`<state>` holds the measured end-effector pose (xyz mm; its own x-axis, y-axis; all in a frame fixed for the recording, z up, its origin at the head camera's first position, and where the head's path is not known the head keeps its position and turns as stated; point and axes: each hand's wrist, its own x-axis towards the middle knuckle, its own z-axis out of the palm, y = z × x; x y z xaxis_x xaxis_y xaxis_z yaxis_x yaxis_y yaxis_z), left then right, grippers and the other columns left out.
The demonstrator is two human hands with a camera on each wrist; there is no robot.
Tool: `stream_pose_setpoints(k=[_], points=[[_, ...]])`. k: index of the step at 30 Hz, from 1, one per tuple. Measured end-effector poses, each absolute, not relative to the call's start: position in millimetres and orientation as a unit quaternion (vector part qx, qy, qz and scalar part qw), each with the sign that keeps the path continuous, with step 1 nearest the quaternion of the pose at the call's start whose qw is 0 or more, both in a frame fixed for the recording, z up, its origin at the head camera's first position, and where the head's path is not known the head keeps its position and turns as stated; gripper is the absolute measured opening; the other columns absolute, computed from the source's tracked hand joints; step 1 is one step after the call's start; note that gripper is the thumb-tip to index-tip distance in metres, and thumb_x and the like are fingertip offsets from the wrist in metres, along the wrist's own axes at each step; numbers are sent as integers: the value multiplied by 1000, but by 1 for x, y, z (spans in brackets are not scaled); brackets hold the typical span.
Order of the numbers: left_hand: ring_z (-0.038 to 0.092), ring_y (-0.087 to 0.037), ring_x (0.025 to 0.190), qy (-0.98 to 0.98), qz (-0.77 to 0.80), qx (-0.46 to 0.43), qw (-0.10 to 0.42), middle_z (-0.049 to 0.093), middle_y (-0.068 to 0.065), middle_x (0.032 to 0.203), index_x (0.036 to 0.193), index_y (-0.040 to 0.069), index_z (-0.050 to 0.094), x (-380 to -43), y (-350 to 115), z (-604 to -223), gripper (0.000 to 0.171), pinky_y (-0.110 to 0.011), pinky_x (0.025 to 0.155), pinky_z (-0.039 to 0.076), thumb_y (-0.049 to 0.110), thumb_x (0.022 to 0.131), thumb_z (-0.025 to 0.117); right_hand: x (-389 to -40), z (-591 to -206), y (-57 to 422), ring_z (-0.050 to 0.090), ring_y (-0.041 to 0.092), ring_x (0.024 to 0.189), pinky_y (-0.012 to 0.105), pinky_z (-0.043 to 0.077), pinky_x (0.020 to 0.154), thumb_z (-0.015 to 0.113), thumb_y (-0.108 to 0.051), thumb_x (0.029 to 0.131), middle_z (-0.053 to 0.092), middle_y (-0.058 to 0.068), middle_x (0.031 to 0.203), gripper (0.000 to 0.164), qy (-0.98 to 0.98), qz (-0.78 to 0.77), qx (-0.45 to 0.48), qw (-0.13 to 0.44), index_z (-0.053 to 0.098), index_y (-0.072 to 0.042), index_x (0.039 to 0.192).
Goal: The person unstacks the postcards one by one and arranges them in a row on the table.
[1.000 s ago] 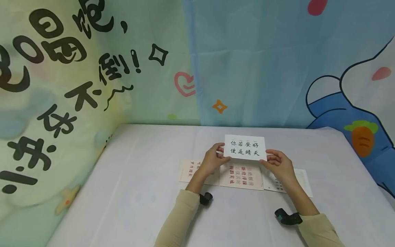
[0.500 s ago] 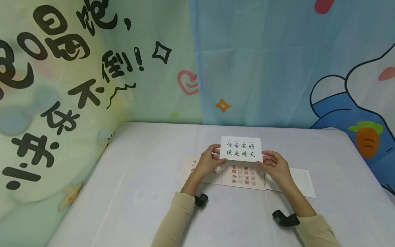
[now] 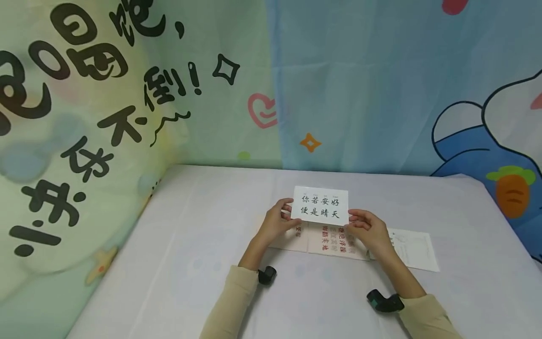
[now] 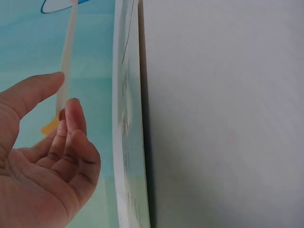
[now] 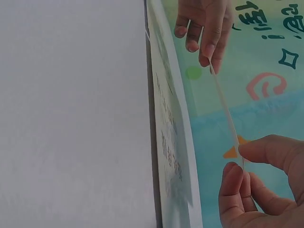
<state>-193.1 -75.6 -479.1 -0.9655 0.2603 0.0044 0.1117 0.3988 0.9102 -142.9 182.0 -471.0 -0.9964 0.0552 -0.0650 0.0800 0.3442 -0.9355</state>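
Both hands hold up a white card (image 3: 320, 205) with two lines of black Chinese characters facing the head camera. My left hand (image 3: 277, 223) pinches its left edge between thumb and fingers. At the lower right corner, my right hand (image 3: 372, 230) pinches it the same way. The wrist views show the card edge-on, as a thin strip (image 4: 67, 61). Below it, a row of cards lies on the table: a left card (image 3: 292, 242) and a middle card (image 3: 334, 247) with reddish print, and a whiter right card (image 3: 417, 249). Hands and raised card partly hide them.
A white cloth covers the table (image 3: 190, 282). Printed fabric backdrops (image 3: 360, 94) stand along its back and left sides. A black wrist camera (image 3: 385, 301) sits on the right wrist, another black device (image 3: 267, 275) on the left, beside beige sleeves.
The held card and both hands have shifted a little to the left over the laid-out cards, covering more of the left one. The head view has turned slightly. Both grips stay the same.
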Motion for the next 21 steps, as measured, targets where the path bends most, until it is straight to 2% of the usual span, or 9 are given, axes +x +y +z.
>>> stream_pose_setpoints(k=[8, 15, 21], points=[[55, -13, 85, 846, 518, 106, 72, 57, -11, 109, 138, 0, 47, -185, -94, -477, 64, -22, 73, 46, 7, 83, 77, -139, -474, 165, 58, 0, 86, 12, 49, 74, 70, -10, 88, 57, 15, 117, 50, 814, -579, 50, 25, 52, 2, 133], [58, -16, 89, 853, 507, 105, 62, 58, -11, 110, 139, 0, 46, -182, -107, -475, 65, -26, 77, 49, 10, 83, 78, -143, -475, 158, 57, 1, 88, 11, 48, 76, 69, -10, 89, 57, 20, 120, 48, 813, -581, 27, 33, 52, 3, 133], [57, -16, 89, 857, 504, 95, 56, 58, -10, 109, 138, 1, 47, -179, -119, -475, 63, -25, 77, 48, 10, 83, 77, -146, -475, 148, 58, 2, 88, 12, 48, 75, 69, -11, 89, 57, 19, 120, 49, 818, -573, 23, 46, 52, 1, 134]])
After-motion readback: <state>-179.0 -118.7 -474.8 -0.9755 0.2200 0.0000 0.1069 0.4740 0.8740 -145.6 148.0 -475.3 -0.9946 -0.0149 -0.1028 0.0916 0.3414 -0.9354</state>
